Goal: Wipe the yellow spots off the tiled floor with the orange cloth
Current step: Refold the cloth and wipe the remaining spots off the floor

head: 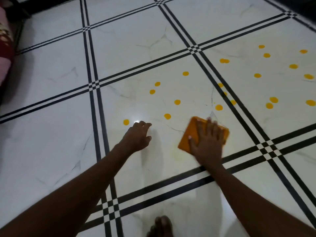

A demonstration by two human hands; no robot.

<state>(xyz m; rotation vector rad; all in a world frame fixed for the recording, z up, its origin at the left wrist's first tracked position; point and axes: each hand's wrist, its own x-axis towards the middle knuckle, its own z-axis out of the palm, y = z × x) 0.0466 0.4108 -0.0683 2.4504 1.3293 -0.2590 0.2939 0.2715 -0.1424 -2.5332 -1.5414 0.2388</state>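
White marble-look tiled floor with black double-line borders carries round yellow spots scattered far and right. Pink patterned fabric lies far left. Right hand presses flat, fingers spread, on the folded orange cloth; left hand rests nearby, loosely spread, touching the floor beside one spot.

Glossy white marble-look floor tiles are bordered by paired black stripes that cross in small checkered squares. A bright light glare reflects off one tile. Pink and maroon fabric lies at the left edge.
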